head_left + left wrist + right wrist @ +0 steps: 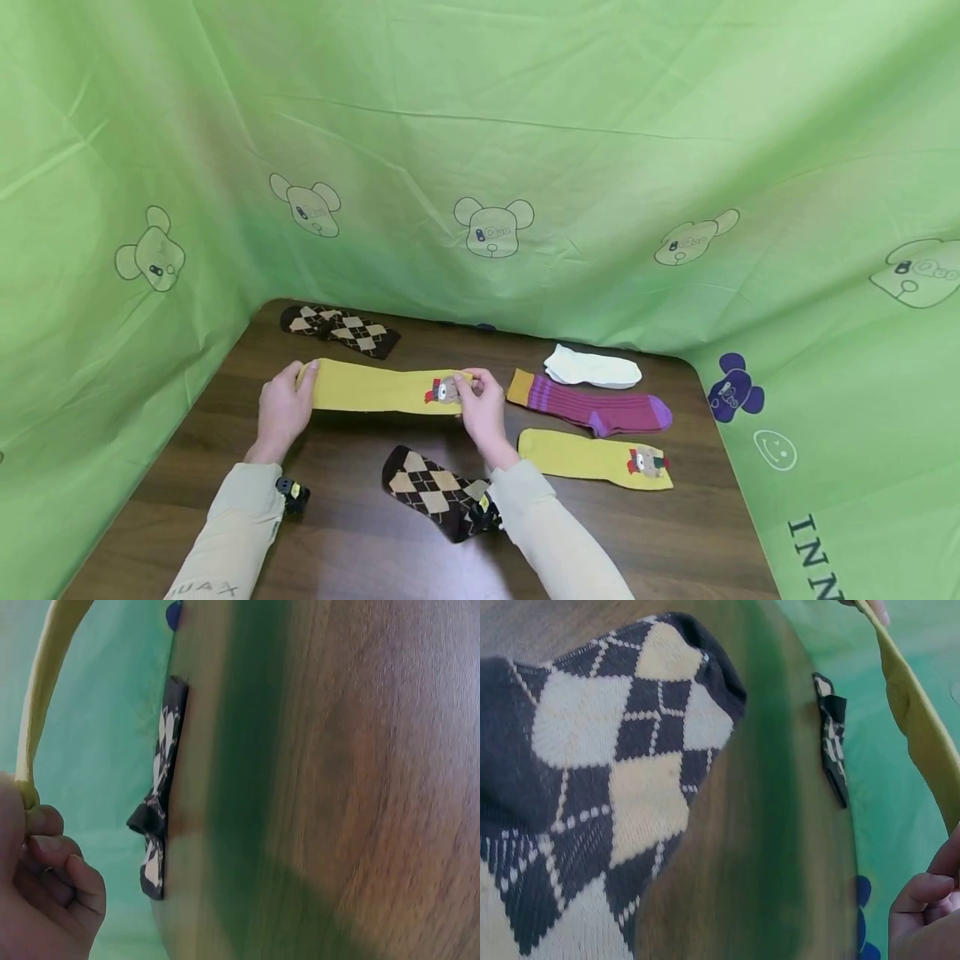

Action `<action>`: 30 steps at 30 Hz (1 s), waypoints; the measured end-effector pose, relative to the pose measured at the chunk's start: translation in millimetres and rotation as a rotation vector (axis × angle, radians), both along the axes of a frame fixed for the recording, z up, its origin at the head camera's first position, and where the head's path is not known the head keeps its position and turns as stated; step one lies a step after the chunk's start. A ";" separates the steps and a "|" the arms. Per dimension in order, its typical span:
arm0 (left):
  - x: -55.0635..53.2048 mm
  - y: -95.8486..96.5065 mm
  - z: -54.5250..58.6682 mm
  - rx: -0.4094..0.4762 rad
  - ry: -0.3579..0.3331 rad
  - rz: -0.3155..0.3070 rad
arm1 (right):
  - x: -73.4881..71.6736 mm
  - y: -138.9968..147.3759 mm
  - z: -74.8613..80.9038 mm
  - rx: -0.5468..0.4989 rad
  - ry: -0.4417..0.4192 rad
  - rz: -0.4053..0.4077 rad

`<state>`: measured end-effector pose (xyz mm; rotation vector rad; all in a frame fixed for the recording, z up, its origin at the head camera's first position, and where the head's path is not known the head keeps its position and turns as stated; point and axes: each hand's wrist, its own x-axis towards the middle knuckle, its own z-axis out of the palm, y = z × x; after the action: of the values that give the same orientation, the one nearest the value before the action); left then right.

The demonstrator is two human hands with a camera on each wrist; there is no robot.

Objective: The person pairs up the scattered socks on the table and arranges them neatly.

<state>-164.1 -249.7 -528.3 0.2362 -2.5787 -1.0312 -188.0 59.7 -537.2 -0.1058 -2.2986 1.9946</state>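
Note:
A yellow sock with a cartoon animal face is stretched flat between both hands, held above the table. My left hand pinches its left end between thumb and fingers. The right hand pinches the other end, beside the face patch. In the left wrist view the sock rises from the pinching fingertips. Below and between the hands lies an argyle sock in black, beige and white, partly covered by the right wrist; it looms large in the right wrist view.
Another argyle sock lies at the back left of the wooden table. On the right lie white socks, a purple striped sock with an orange cuff, and a second yellow sock. A green curtain surrounds the table.

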 end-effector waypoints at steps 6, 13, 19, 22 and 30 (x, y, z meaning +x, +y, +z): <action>-3.8 11.0 -2.2 -0.003 -0.005 -0.034 | -2.4 12.1 2.2 -0.035 0.006 -0.049; -8.7 23.7 0.2 -0.007 -0.038 -0.090 | -5.7 29.1 1.6 -0.028 0.023 -0.090; -12.7 32.9 0.9 -0.005 -0.052 -0.108 | -0.3 39.1 22.6 -0.020 0.050 -0.102; -14.3 37.4 -0.2 -0.001 -0.052 -0.121 | 7.2 42.9 40.0 -0.002 0.049 -0.104; -20.0 51.0 -3.9 0.013 0.001 -0.165 | 10.6 59.1 49.9 -0.011 0.062 -0.112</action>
<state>-184.1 -198.6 -532.2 0.0252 -2.6264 -1.1045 -177.5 118.8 -487.3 -0.1667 -2.1927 1.9287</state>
